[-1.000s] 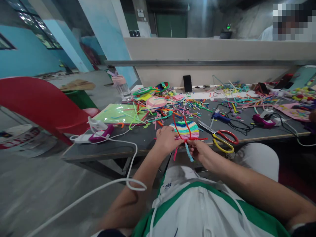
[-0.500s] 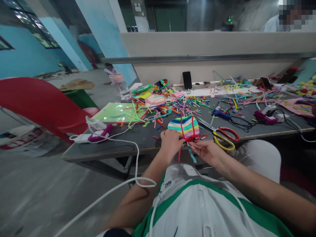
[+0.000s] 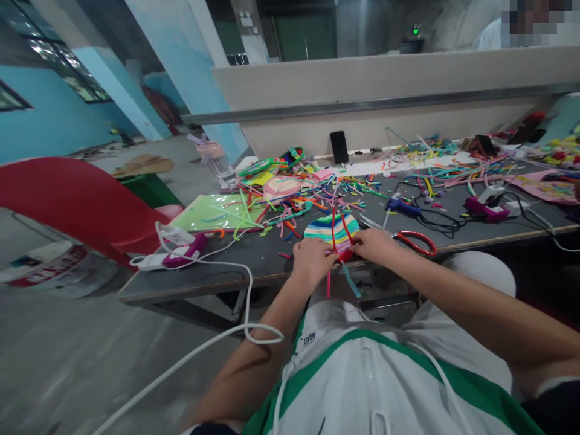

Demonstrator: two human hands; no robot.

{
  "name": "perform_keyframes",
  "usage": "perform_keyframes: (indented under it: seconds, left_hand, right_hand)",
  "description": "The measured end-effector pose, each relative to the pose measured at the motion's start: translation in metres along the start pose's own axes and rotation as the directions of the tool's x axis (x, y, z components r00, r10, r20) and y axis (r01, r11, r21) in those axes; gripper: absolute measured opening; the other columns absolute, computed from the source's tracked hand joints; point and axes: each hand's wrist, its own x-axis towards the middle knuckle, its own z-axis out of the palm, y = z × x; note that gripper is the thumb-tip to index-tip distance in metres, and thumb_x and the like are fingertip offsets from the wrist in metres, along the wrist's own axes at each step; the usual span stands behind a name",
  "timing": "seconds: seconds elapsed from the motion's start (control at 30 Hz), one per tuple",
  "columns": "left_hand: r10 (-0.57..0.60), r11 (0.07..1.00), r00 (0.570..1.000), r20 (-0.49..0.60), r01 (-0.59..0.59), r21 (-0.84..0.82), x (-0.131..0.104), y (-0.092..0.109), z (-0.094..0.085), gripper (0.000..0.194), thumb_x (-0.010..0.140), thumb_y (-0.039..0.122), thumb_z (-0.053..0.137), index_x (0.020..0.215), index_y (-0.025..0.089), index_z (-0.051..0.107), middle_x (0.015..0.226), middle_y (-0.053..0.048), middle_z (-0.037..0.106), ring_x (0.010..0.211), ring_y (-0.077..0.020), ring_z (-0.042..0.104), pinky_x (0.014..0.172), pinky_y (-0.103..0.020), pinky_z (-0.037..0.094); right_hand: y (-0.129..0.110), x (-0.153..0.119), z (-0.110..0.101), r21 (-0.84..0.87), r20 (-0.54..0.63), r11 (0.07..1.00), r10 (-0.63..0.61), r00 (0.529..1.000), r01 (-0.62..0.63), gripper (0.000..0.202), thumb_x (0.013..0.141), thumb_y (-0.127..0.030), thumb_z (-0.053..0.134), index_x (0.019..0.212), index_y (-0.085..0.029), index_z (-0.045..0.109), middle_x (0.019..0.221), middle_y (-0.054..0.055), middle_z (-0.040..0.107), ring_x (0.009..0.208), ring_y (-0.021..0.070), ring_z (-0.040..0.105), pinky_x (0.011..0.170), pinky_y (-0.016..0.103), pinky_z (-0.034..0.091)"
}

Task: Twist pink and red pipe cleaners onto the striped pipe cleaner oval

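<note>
A rounded piece of striped pipe cleaners (image 3: 319, 228), in blue, yellow, white and pink rows, lies at the table's front edge. My left hand (image 3: 312, 261) is closed on its lower left side. Two red pipe cleaners (image 3: 334, 226) stand up across the stripes, and red ones are bunched at its lower edge. My right hand (image 3: 374, 244) pinches the right-hand red strand low down, by the piece's right side. A teal pipe cleaner (image 3: 350, 281) and a pink-red one (image 3: 328, 284) hang below. My fingers hide part of the lower edge.
Scissors (image 3: 415, 243) lie right of my right hand, partly under my forearm. Behind are a blue glue gun (image 3: 405, 206), a green sheet (image 3: 217, 212), scattered pipe cleaner bits and a phone (image 3: 339, 147). White cables and a purple power strip (image 3: 185, 251) are at left.
My right hand has moved up from beneath the piece to its right side, now at the red strand. That strand leans more to the left. My left hand stays on the piece.
</note>
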Motion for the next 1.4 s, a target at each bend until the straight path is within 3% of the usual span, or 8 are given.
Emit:
perform_keyframes:
  seconds: [0.23,0.33,0.5,0.7,0.97,1.07,1.23,1.4]
  left_hand:
    - [-0.014,0.996,0.997,0.074,0.021,-0.089,0.010,-0.003,0.006,0.020,0.077,0.035,0.058,0.082,0.025,0.074,0.086,-0.004,0.070,0.083,-0.0185,0.058,0.066,-0.027,0.034]
    - [-0.012,0.989,0.999,0.048,0.019,-0.149,0.011,-0.005,0.010,0.019,0.078,0.031,0.056,0.080,0.023,0.073,0.084,-0.004,0.070,0.080,-0.0176,0.058,0.067,-0.026,0.036]
    - [-0.028,0.971,0.999,0.029,0.034,-0.237,0.009,-0.009,0.014,0.020,0.079,0.030,0.054,0.083,0.023,0.072,0.082,-0.002,0.070,0.078,-0.0174,0.059,0.069,-0.025,0.039]
    - [0.015,0.983,1.000,-0.023,-0.019,-0.180,0.007,-0.006,0.012,0.022,0.080,0.025,0.050,0.085,0.023,0.072,0.092,-0.004,0.071,0.085,-0.0186,0.060,0.072,-0.026,0.039]
    - [-0.038,0.999,0.998,0.048,0.040,-0.035,0.013,-0.002,0.011,0.023,0.081,0.033,0.050,0.079,0.023,0.071,0.081,-0.005,0.070,0.077,-0.0196,0.059,0.060,-0.027,0.032]
    - [-0.017,0.998,0.999,0.041,0.019,-0.065,0.013,-0.005,0.011,0.026,0.082,0.034,0.048,0.080,0.021,0.071,0.076,-0.004,0.068,0.072,-0.0176,0.057,0.059,-0.026,0.031]
    - [0.094,0.984,0.994,0.051,-0.085,-0.156,0.015,-0.016,0.003,0.036,0.084,0.035,0.043,0.061,0.017,0.064,0.056,0.000,0.054,0.057,-0.0126,0.044,0.055,-0.025,0.026]
    - [0.068,0.986,0.997,0.032,-0.062,-0.157,0.023,-0.015,0.002,0.033,0.081,0.034,0.046,0.059,0.016,0.063,0.056,-0.001,0.052,0.057,-0.0129,0.042,0.054,-0.026,0.024]
  right_hand:
    - [-0.001,0.018,0.017,0.285,-0.018,0.957,-0.042,0.999,0.046,0.010,0.071,-0.030,0.065,0.069,-0.022,0.069,0.056,0.000,0.061,0.063,0.0148,0.055,0.057,0.025,0.033]
    - [-0.007,0.027,0.023,0.424,-0.040,0.905,-0.008,0.999,0.024,0.010,0.070,-0.027,0.065,0.064,-0.019,0.067,0.055,-0.002,0.060,0.058,0.0125,0.053,0.055,0.023,0.034]
    - [-0.014,0.040,0.034,0.491,-0.039,0.870,0.069,0.997,-0.041,0.014,0.073,-0.028,0.061,0.066,-0.017,0.065,0.053,-0.001,0.060,0.050,0.0104,0.051,0.051,0.022,0.034]
    - [-0.016,0.041,0.036,0.512,-0.030,0.857,0.097,0.995,-0.068,0.014,0.074,-0.026,0.058,0.065,-0.017,0.064,0.052,-0.002,0.058,0.051,0.0101,0.050,0.052,0.021,0.035]
    - [-0.019,0.035,0.030,0.487,0.050,0.873,-0.042,0.998,0.012,0.012,0.062,-0.019,0.064,0.073,-0.017,0.068,0.065,-0.002,0.064,0.062,0.0123,0.055,0.055,0.021,0.037]
    - [-0.020,0.032,0.025,0.457,0.035,0.888,-0.072,0.997,0.049,0.011,0.066,-0.023,0.063,0.074,-0.017,0.068,0.069,-0.001,0.066,0.067,0.0134,0.055,0.059,0.021,0.038]
    - [-0.020,0.032,0.023,0.423,-0.017,0.904,-0.059,0.998,0.061,0.015,0.072,-0.018,0.056,0.078,-0.018,0.069,0.076,0.001,0.067,0.074,0.0145,0.056,0.064,0.023,0.037]
    - [-0.024,0.028,0.019,0.432,-0.008,0.901,-0.046,0.999,0.045,0.015,0.069,-0.021,0.057,0.078,-0.018,0.069,0.074,0.000,0.066,0.071,0.0141,0.056,0.061,0.022,0.037]
